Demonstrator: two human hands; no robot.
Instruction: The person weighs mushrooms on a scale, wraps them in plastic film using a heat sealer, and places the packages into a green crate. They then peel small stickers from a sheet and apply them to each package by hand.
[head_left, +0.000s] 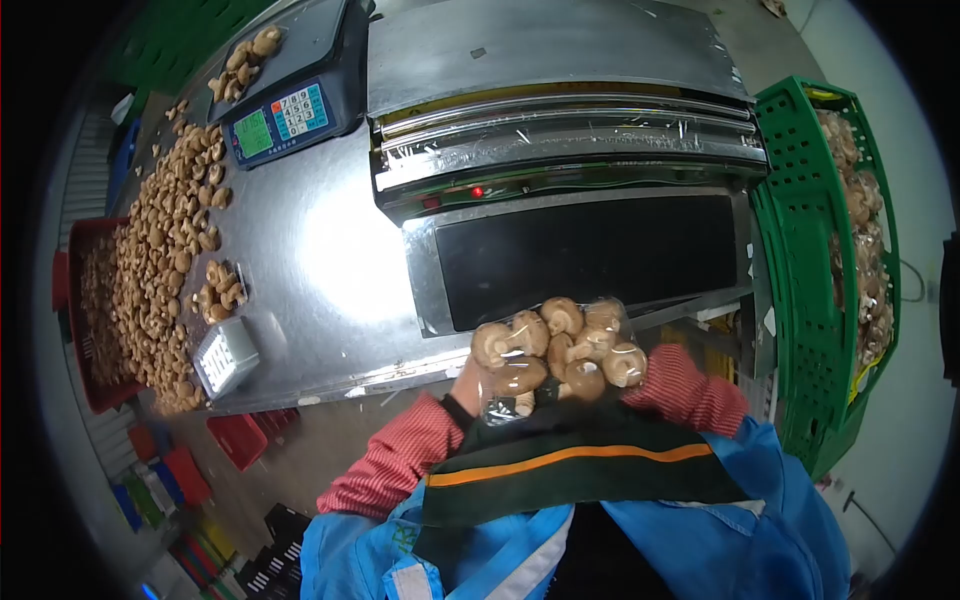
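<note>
A film-wrapped pack of mushrooms is held up in front of my body, at the near edge of the table. Its brown caps and pale stems show through shiny clear wrap. My left hand grips the pack's left side, with the fingers hidden beneath it. At the pack's right side, a red-striped sleeve covers most of my right hand, which supports that end; its fingers are out of sight. Just beyond the pack lies the black plate of the wrapping machine.
Loose mushrooms heap along the table's left side, beside white trays. A digital scale bearing mushrooms stands at the back left. On the right, a green crate holds wrapped packs. Red crates sit below the table.
</note>
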